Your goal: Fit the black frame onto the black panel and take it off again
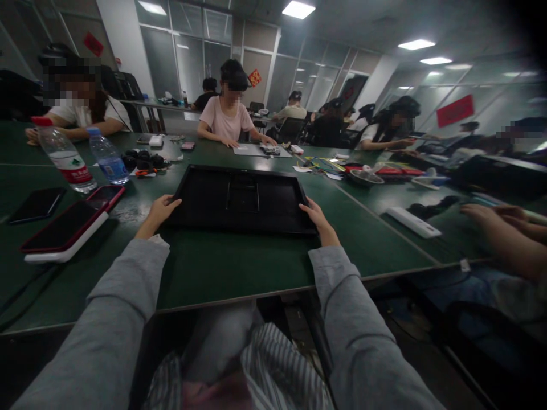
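Green table (239,267) bore a tray (200,202); left hand (159,214) and right hand (319,220), half-curled, held its ends; grip made, remainder unclear.

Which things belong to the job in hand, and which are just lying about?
Apparently in use:
black panel, gripped at opposite edges by left hand and right hand

Apparently lying about:
red-capped bottle
blue-capped bottle
dark phone
white bar
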`<state>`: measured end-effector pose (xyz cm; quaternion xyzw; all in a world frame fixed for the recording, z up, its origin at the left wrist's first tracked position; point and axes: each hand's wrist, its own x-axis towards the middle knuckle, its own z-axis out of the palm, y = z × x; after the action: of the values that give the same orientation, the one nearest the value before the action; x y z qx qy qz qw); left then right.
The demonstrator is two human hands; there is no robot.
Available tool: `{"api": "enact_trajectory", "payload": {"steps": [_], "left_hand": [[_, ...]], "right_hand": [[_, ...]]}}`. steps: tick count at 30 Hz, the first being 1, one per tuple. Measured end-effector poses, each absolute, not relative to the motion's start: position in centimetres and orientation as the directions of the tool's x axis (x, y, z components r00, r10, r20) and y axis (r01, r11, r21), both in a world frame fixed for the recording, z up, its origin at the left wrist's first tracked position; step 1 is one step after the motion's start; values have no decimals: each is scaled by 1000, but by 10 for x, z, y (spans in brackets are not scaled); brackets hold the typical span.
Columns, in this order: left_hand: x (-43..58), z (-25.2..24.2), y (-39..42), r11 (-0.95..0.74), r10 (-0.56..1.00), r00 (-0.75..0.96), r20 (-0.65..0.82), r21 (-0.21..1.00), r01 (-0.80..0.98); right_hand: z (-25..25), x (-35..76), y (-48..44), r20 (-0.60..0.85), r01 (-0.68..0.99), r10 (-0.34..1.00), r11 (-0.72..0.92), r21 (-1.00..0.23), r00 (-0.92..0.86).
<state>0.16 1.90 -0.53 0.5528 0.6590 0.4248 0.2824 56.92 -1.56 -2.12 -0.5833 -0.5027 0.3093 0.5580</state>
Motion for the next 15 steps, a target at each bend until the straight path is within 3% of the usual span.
{"api": "enact_trajectory", "payload": {"steps": [8, 15], "left_hand": [[-3, -15, 28, -64, 934, -238, 267, 779, 624], [-18, -20, 27, 52, 865, -407, 293, 755, 654]], "right_hand": [[-15, 568, -14, 308, 329, 888, 194, -924, 342], [-27, 588, -8, 349, 384, 695, 113, -917, 629]]}}
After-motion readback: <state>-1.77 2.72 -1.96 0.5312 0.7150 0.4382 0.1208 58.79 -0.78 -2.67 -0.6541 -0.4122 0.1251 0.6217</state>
